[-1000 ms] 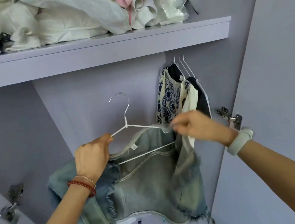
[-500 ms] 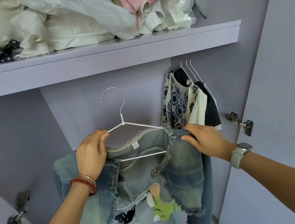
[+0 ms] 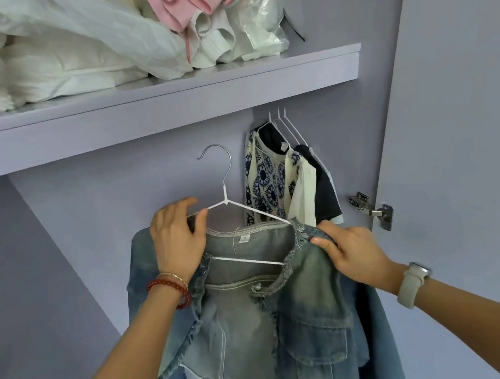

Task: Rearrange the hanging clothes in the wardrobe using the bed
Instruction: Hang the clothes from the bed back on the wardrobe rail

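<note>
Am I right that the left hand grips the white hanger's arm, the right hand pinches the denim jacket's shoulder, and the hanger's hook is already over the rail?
Not quite: in the head view the hook hangs free in the air below the shelf, on no rail. The rest holds: the left hand grips the white hanger, and the right hand pinches the denim jacket at its shoulder.

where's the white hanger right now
In the head view the white hanger sits centre frame below the shelf, inside the denim jacket, its hook free; the left hand grips its left arm.
</note>
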